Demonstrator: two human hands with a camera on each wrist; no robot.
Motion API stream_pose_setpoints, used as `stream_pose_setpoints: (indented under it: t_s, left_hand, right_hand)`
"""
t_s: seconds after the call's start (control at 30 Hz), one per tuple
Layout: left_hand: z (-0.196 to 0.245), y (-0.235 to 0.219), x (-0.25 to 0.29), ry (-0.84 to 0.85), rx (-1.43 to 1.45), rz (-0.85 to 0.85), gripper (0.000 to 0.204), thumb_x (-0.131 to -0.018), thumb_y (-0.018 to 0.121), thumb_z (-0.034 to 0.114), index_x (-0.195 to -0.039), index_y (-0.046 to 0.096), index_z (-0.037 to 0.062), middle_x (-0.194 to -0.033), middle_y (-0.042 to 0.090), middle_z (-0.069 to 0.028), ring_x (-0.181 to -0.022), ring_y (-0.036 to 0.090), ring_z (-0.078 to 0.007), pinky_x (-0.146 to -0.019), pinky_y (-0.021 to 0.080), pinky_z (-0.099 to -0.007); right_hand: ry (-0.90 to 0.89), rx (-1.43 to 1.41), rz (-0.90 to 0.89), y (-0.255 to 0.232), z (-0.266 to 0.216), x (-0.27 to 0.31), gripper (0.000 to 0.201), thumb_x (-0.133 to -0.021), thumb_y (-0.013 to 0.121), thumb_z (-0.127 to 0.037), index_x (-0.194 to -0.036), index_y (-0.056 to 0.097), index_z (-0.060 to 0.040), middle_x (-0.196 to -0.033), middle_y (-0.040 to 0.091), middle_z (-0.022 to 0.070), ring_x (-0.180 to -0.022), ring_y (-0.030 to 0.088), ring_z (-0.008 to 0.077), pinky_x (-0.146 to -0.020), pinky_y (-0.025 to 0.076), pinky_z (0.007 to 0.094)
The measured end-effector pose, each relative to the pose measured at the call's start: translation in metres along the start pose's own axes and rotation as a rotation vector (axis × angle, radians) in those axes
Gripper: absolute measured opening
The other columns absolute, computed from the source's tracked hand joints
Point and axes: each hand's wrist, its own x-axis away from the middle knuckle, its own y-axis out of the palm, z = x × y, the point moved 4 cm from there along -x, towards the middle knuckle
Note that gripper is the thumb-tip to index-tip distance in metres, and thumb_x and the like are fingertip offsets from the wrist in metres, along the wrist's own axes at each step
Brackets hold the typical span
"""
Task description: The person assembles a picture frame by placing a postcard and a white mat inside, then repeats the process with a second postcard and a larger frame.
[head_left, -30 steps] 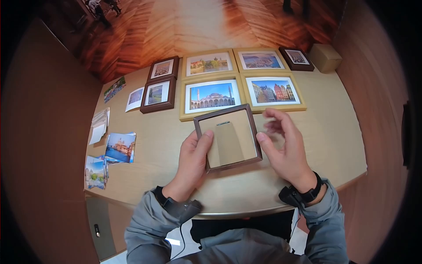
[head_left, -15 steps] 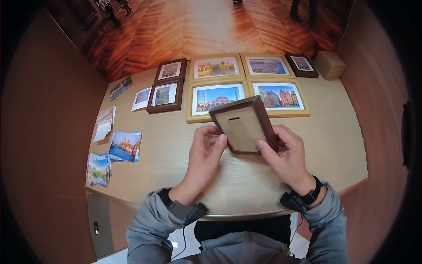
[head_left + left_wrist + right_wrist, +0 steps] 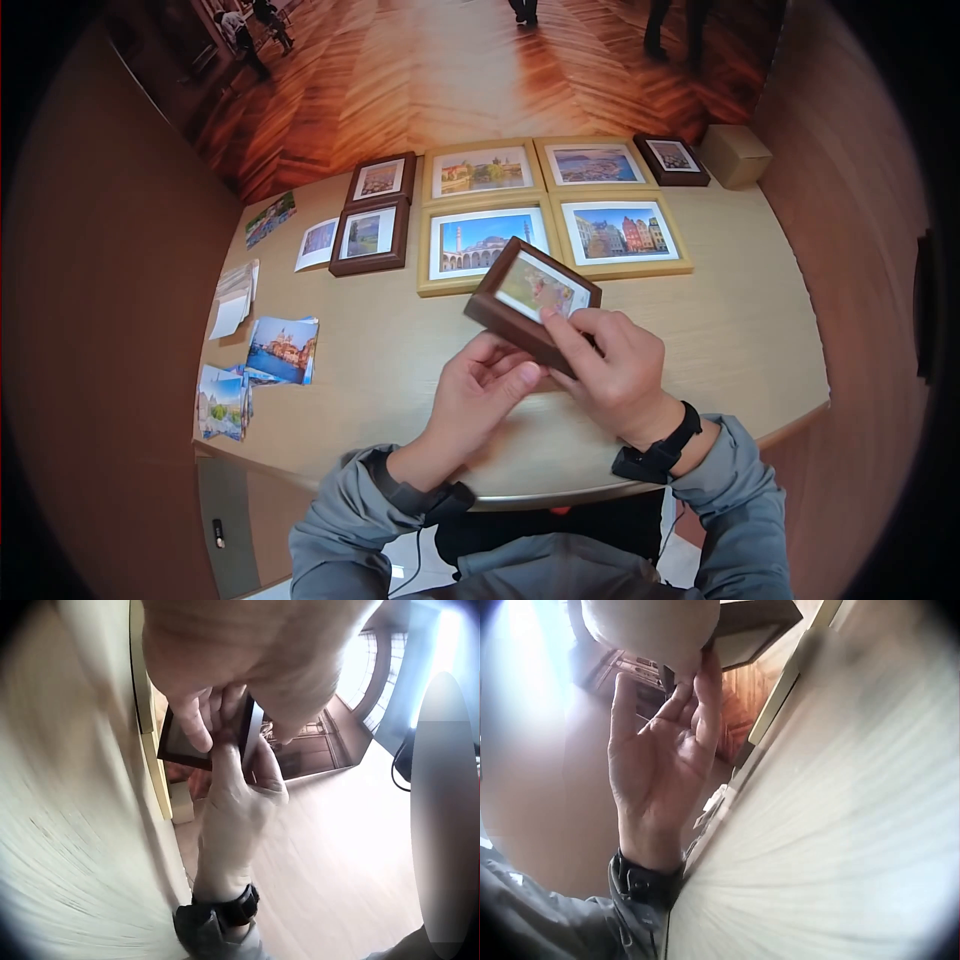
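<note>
So, the right hand (image 3: 622,378) pinches the dark frame (image 3: 510,322) by its near end above the surface (image 3: 380,350), probably tilted to keep its photo (image 3: 535,287) visible, while the left hand (image 3: 478,396) sits bent-fingered underneath, grip or no grip, can't tell.

Plenty of lane to the right of the right hand (image 3: 620,375), bench (image 3: 750,345) all the way to the edge! Straight ahead, the four yellow frames (image 3: 549,205) crowd the route; leftward, room runs until the photo stack (image 3: 282,347).
</note>
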Motion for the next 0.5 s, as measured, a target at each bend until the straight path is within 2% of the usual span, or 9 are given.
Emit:
stream_pose_setpoints:
  t_s: [0.03,0.13,0.2,0.27,0.33,0.43,0.5]
  left_hand:
    - [0.002,-0.001,0.000,-0.027,0.017,0.041,0.041,-0.103,0.071,0.010,-0.139,0.056,-0.0033,-0.130,0.065,-0.0125,-0.118,0.066,-0.0175,-0.105,0.054,-0.0329]
    - [0.006,-0.003,-0.002,-0.038,0.059,0.118,0.038,-0.104,0.070,0.016,-0.135,0.061,-0.0050,-0.125,0.070,-0.0120,-0.114,0.068,-0.0175,-0.104,0.055,-0.0330]
    - [0.008,-0.011,-0.003,-0.043,0.040,0.190,0.038,-0.107,0.065,0.018,-0.135,0.059,-0.0071,-0.129,0.070,-0.0159,-0.117,0.069,-0.0237,-0.104,0.057,-0.0406]
    - [0.008,-0.014,-0.003,-0.039,0.026,0.210,0.032,-0.108,0.061,0.013,-0.133,0.061,-0.0070,-0.125,0.071,-0.0152,-0.112,0.071,-0.0236,-0.101,0.058,-0.0399]
    - [0.008,-0.014,-0.004,-0.058,0.111,0.263,0.027,-0.105,0.064,0.007,-0.129,0.066,-0.0050,-0.122,0.073,-0.0116,-0.107,0.070,-0.0156,-0.090,0.058,-0.0295]
    - [0.017,-0.022,-0.008,-0.006,0.149,0.302,0.023,-0.106,0.060,0.008,-0.124,0.067,-0.0043,-0.115,0.074,-0.0100,-0.100,0.071,-0.0132,-0.083,0.058,-0.0265]
    - [0.026,-0.044,-0.010,0.014,0.109,0.353,0.020,-0.106,0.059,0.009,-0.120,0.067,-0.0027,-0.111,0.074,-0.0089,-0.096,0.071,-0.0123,-0.081,0.058,-0.0253]
  right_hand:
    - [-0.073,0.055,0.007,0.000,-0.002,-0.001,0.055,-0.072,0.077,-0.015,-0.126,0.073,-0.0071,-0.099,0.067,0.0035,-0.075,0.064,0.0196,-0.062,0.053,0.0313]
    - [-0.093,0.082,-0.027,0.002,-0.011,-0.003,0.054,-0.074,0.072,-0.013,-0.127,0.073,-0.0062,-0.102,0.068,0.0036,-0.075,0.062,0.0191,-0.062,0.053,0.0307]
    - [-0.106,0.074,-0.016,0.007,-0.015,-0.004,0.054,-0.075,0.071,-0.013,-0.129,0.072,-0.0057,-0.104,0.069,0.0045,-0.075,0.061,0.0190,-0.063,0.052,0.0306]
    - [-0.113,0.054,-0.030,0.009,-0.016,-0.004,0.058,-0.075,0.070,-0.013,-0.132,0.070,-0.0053,-0.107,0.069,0.0052,-0.077,0.061,0.0194,-0.064,0.053,0.0303]
    - [-0.118,0.036,-0.063,0.012,-0.017,-0.004,0.057,-0.077,0.070,-0.013,-0.134,0.069,-0.0058,-0.111,0.069,0.0061,-0.079,0.063,0.0200,-0.065,0.054,0.0305]
    - [-0.135,-0.067,-0.100,0.016,-0.015,-0.003,0.056,-0.081,0.071,-0.012,-0.137,0.067,-0.0063,-0.121,0.067,0.0085,-0.083,0.065,0.0219,-0.068,0.056,0.0314]
    - [-0.150,-0.164,-0.102,0.015,-0.017,-0.005,0.055,-0.083,0.072,-0.011,-0.138,0.066,-0.0063,-0.126,0.066,0.0100,-0.086,0.067,0.0232,-0.070,0.057,0.0322]
